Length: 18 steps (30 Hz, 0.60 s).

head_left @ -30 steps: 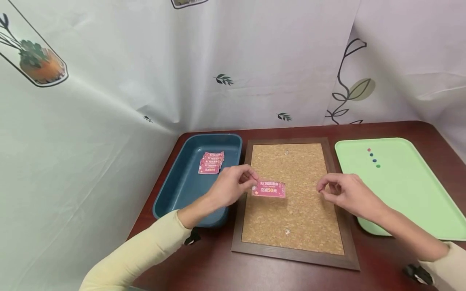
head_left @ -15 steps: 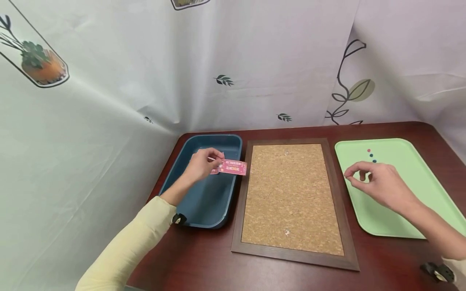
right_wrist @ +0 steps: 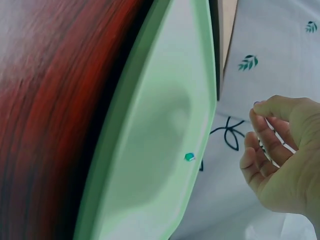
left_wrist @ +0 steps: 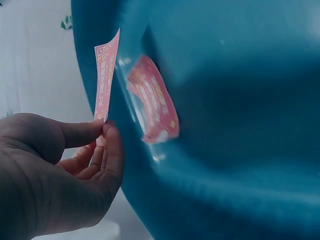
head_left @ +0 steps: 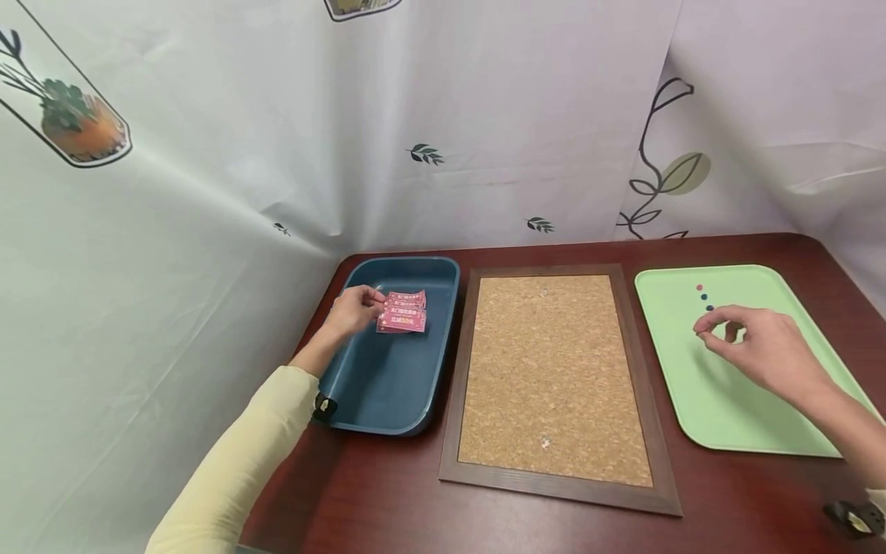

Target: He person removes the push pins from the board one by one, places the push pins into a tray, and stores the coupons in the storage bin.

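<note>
My left hand [head_left: 356,312] pinches a pink printed coupon [left_wrist: 105,80] by one end, between thumb and fingertips. It is above the left part of a blue plastic bin [head_left: 377,412]. In the left wrist view, more pink coupons [left_wrist: 156,102] lie overlapping on the bin floor, apart from the held one. My right hand [head_left: 768,346] hovers over a light green tray [head_left: 727,427], thumb and index finger pinched together. A tiny dark push pin [right_wrist: 257,103] barely shows at those fingertips, mostly hidden. Beneath, a green push pin [right_wrist: 189,157] rests on the tray.
Between bin and tray lies a framed cork board [head_left: 547,369] with small whitish spots near its top and bottom. Pink and blue pins [head_left: 704,297] sit in a row on the tray. A patterned fabric wall [head_left: 471,185] stands behind the dark red table [head_left: 388,492].
The left hand has carried the coupon left from above the cork board to the bin. The right hand has moved right, from the board's edge to above the green tray.
</note>
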{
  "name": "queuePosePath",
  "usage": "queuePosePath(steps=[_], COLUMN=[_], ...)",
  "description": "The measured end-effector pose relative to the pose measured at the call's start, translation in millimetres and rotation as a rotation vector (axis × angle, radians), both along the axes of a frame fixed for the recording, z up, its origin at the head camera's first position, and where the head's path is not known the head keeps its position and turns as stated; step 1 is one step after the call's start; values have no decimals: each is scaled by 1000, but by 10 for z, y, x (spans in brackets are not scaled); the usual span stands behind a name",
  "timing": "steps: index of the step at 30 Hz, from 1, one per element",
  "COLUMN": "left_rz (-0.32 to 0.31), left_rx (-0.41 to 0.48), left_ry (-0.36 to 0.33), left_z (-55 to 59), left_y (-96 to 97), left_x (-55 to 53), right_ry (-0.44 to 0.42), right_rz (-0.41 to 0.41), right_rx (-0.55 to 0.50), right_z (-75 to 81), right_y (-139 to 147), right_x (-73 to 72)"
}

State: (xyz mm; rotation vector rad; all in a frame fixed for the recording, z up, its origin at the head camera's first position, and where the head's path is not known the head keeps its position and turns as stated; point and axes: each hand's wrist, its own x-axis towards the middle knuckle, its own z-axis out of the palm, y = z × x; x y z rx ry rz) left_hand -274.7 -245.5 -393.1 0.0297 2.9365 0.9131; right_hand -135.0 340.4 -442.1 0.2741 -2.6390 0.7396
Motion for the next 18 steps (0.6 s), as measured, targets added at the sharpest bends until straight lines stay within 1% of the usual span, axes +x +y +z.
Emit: queuePosePath(steps=[5, 10, 15, 18], left_rz=[47, 67, 74, 62], left_rx=[-4, -11, -14, -21], left_ry=[-42, -73, -98, -121], left_z=[-37, -74, -101, -113], left_y=[-102, -179, -224, -241], left_x=[-20, -61, -105, -109], right_ry=[0, -16, -75, -127], right_rz=[-25, -40, -58, -70], right_rx=[0, -26, -33, -35], right_z=[-40, -66, -71, -67], right_y=[102, 180, 236, 270], right_x=[-24, -50, -59, -55])
